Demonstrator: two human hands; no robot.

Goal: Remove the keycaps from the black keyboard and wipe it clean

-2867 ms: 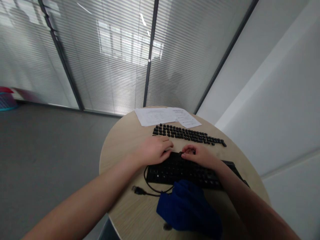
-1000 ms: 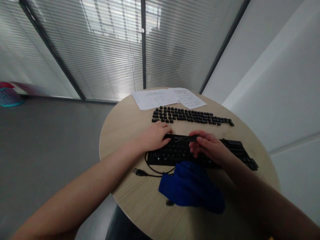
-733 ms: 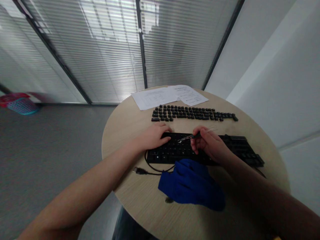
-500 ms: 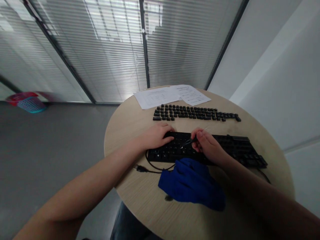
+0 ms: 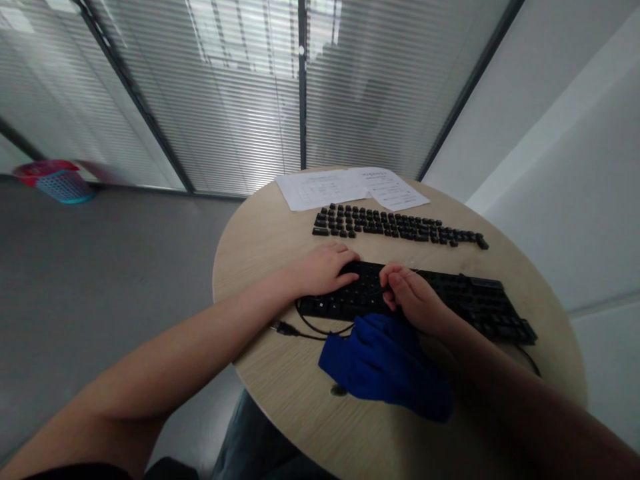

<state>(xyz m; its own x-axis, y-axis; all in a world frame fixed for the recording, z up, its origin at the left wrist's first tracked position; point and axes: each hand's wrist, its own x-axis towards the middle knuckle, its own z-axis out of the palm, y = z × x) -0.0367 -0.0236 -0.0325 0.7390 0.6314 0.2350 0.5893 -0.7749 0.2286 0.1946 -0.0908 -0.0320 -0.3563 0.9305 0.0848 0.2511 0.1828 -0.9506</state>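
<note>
A black keyboard (image 5: 480, 301) lies across the round table, with many of its keycaps off on the left part. My left hand (image 5: 327, 268) rests flat on its left end, fingers stretched out and thumb apart, holding nothing. Over the middle of the keyboard, my right hand (image 5: 407, 293) is closed around a small dark keycap puller (image 5: 384, 289). Most of the tool is hidden by the fingers, and a thin wire shows above the hand. Behind the keyboard, loose black keycaps (image 5: 400, 225) are laid out in rows. A crumpled blue cloth (image 5: 385, 367) lies just in front.
Printed paper sheets (image 5: 330, 187) lie at the far edge of the table (image 5: 280, 400). A black cable with a USB plug (image 5: 286, 329) curls at the left front. A small dark object (image 5: 339, 389) sits beside the cloth. A red and blue basket (image 5: 63, 183) stands on the floor.
My right hand has turned slightly and the puller's tip shows less than before. My left hand stays on the keyboard. The whole view has shifted a little.
</note>
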